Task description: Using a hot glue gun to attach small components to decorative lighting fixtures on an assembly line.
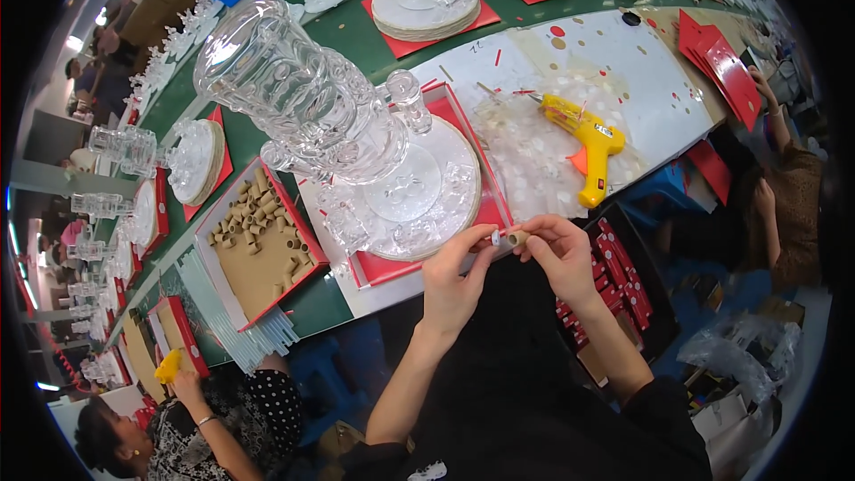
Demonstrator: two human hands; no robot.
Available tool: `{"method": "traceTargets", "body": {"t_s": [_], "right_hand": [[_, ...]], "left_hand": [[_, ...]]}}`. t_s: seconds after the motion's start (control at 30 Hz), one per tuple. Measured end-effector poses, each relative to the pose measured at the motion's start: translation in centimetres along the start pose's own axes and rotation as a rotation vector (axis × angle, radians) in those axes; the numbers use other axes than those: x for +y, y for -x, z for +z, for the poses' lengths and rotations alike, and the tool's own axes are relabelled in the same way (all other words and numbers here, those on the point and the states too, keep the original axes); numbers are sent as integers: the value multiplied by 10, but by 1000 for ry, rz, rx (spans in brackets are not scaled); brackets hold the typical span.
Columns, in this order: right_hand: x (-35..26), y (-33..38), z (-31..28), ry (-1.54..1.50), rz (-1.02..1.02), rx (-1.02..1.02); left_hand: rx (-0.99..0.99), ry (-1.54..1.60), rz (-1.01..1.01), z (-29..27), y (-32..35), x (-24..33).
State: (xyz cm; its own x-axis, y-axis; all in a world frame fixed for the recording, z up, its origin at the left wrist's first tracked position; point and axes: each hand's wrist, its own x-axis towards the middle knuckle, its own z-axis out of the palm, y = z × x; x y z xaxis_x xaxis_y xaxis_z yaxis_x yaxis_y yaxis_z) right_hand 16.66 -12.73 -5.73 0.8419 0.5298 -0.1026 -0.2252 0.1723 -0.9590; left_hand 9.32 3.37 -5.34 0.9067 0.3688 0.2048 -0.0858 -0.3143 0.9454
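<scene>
My left hand [456, 281] pinches a small whitish piece [495, 237], too small to name, between thumb and fingertips. Close beside it, my right hand [565, 258] grips a short brown cardboard tube [517, 238]. Both hands are over the near right corner of a red tray [495, 187] with a white rim. In this tray lies a thick round white disc [465, 156] with clear figures on it. A tall clear glass-like piece [312, 98] stands on the disc, leaning toward the upper left in the picture. A yellow glue gun [583, 135] rests to the right of the tray.
Left of the tray, an open red-edged box [233, 272] holds many cardboard tubes, beside a bundle of translucent sticks [236, 316]. Stacked discs [426, 2] line the green table's far side. A co-worker's hand [187, 386] holds another yellow glue gun [167, 366]; another person [788, 205] is at right.
</scene>
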Motion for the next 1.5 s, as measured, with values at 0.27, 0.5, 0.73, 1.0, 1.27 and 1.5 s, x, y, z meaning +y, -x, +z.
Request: {"method": "traceTargets", "body": {"t_s": [0.27,0.5,0.73,1.0,1.27,1.5], "right_hand": [[-5,-5,4,103,-20,-16],[-8,-6,8,122,-25,-24],[-9,-5,10,250,-91,12],[-11,-3,12,337,-120,34],[-14,-4,13,367,-141,29],[-14,-5,15,366,-137,31]], "left_hand": [[-5,18,-29,-1,-3,3],[1,8,-35,-2,-3,6],[-2,22,-42,-2,-4,6],[2,0,-12,-2,-4,4],[14,23,-46,-2,-5,4],[-3,41,-123,-3,-4,6]]}}
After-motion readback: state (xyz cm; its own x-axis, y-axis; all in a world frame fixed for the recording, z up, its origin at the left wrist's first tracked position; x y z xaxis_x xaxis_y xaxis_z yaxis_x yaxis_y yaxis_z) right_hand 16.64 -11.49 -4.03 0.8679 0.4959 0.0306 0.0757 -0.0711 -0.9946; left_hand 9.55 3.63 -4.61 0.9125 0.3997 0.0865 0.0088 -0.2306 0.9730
